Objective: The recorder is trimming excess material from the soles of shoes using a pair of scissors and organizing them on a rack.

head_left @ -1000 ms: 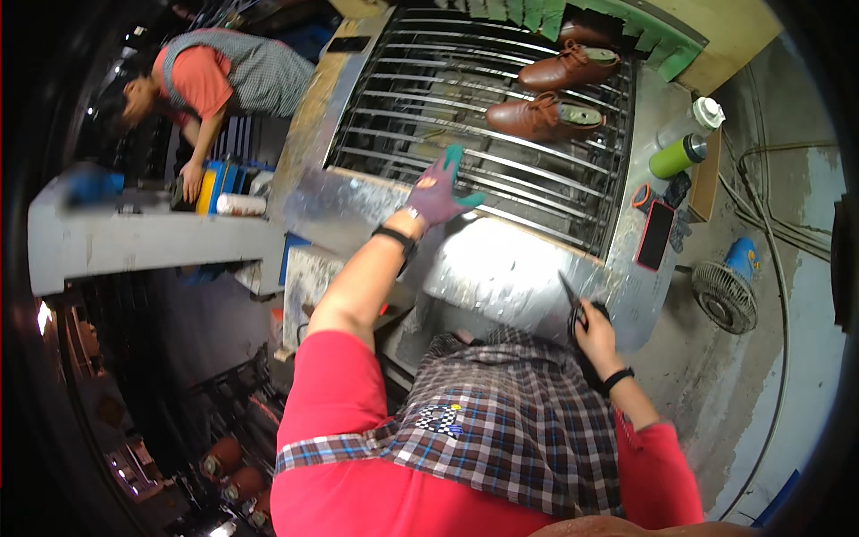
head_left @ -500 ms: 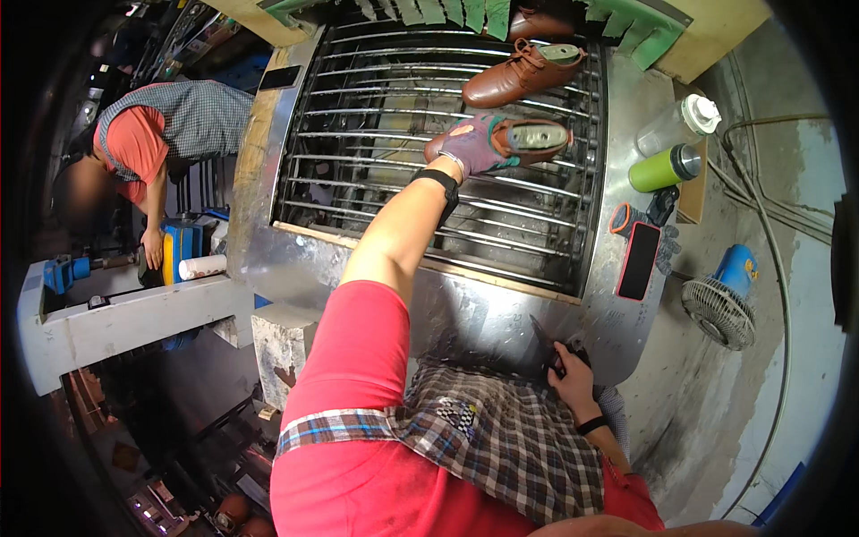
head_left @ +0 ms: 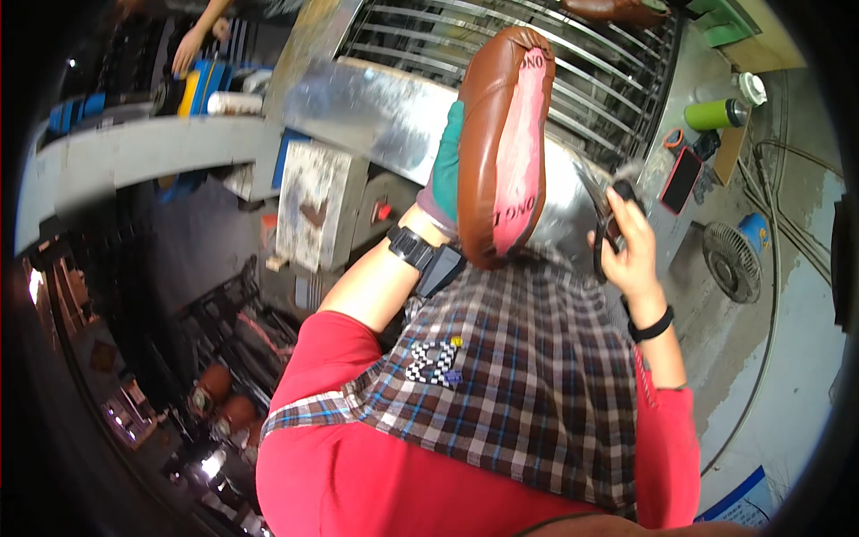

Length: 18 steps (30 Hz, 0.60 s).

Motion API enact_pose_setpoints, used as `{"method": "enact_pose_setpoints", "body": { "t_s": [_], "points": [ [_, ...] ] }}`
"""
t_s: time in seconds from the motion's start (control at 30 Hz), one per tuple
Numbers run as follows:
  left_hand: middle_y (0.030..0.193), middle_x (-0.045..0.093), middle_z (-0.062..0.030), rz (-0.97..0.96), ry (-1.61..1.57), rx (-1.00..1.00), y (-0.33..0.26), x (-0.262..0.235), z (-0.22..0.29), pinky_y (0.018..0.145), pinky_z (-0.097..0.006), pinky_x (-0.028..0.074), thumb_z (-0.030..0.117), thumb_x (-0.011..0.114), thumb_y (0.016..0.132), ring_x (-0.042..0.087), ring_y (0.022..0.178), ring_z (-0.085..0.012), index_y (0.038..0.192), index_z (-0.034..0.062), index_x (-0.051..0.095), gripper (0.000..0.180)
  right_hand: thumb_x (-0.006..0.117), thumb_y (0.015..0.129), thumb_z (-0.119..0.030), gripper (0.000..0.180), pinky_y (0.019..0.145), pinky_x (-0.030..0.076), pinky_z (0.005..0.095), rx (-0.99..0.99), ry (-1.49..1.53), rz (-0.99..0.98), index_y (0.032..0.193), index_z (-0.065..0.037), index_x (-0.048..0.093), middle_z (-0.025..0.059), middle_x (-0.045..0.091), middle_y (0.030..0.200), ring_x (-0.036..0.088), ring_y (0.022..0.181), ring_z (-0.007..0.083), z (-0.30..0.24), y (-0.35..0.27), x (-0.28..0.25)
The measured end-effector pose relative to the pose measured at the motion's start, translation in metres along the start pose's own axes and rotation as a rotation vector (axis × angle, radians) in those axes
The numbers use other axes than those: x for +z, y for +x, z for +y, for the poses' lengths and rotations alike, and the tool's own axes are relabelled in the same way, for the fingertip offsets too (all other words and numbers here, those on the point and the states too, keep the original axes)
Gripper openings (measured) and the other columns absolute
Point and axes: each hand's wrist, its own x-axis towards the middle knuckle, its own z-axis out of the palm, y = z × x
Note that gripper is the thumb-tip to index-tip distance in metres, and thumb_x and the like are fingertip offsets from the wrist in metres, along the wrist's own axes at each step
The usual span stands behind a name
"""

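A brown leather shoe (head_left: pixel 483 152) is held up before my apron, its pink underside facing me and its length roughly upright. My left hand (head_left: pixel 442 174), in a green and purple glove, is closed round its left side; the fingers behind the shoe are hidden. To its right, my bare right hand (head_left: pixel 633 251) grips black-handled scissors (head_left: pixel 601 204) by the handles. Their blades point up and left, a short way from the shoe. At the upper edge lies another brown shoe (head_left: pixel 617 11) on the rack of metal bars (head_left: pixel 394 42).
On the metal counter's right side lie a phone (head_left: pixel 682 181), a green bottle (head_left: pixel 710 115) and a clear bottle (head_left: pixel 752 89). A fan (head_left: pixel 732 261) stands beyond. Left are a stained block (head_left: pixel 313 201) and a co-worker's hand (head_left: pixel 188 46) by a blue and yellow machine (head_left: pixel 199 88).
My left hand has lifted the shoe off the bars, brought it toward me and turned its underside up. My right hand has risen with the scissors. The view has shifted.
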Motion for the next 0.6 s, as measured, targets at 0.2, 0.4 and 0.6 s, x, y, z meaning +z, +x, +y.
{"method": "enact_pose_setpoints", "body": {
  "t_s": [0.2, 0.4, 0.6],
  "points": [
    [0.138, 0.050, -0.0091, 0.087, 0.751, 0.154, -0.167, -0.037, 0.001, 0.101, -0.031, 0.046, 0.022, 0.039, 0.104, 0.055, 0.118, -0.0183, 0.144, 0.0068, 0.036, 0.043, 0.074, 0.064, -0.016, 0.061, 0.059, 0.049, 0.0353, -0.377, -0.381, -0.253, 0.124, -0.020, 0.064, 0.0073, 0.056, 0.085, 0.058, 0.068, 0.0250, -0.133, -0.025, 0.030],
    [0.127, 0.057, -0.0107, 0.201, 0.464, 0.076, -0.206, -0.045, -0.028, 0.094, -0.027, 0.052, 0.019, 0.043, 0.104, 0.060, 0.110, -0.0158, 0.141, 0.0057, 0.040, 0.040, 0.075, 0.064, -0.015, 0.062, 0.057, 0.047, 0.0353, -0.505, -0.449, -0.371, 0.124, -0.021, 0.064, 0.0067, 0.053, 0.081, 0.055, 0.065, 0.0238, -0.137, -0.037, 0.031],
    [0.129, 0.056, -0.0125, -0.133, 0.118, -0.133, -0.231, -0.079, -0.030, 0.094, -0.026, 0.052, 0.019, 0.040, 0.104, 0.060, 0.109, -0.0155, 0.137, 0.0041, 0.044, 0.036, 0.076, 0.063, -0.013, 0.064, 0.055, 0.046, 0.0358, -0.625, -0.528, -0.413, 0.124, -0.021, 0.063, 0.0061, 0.051, 0.079, 0.055, 0.064, 0.0234, -0.144, -0.038, 0.027]
  ]
}}
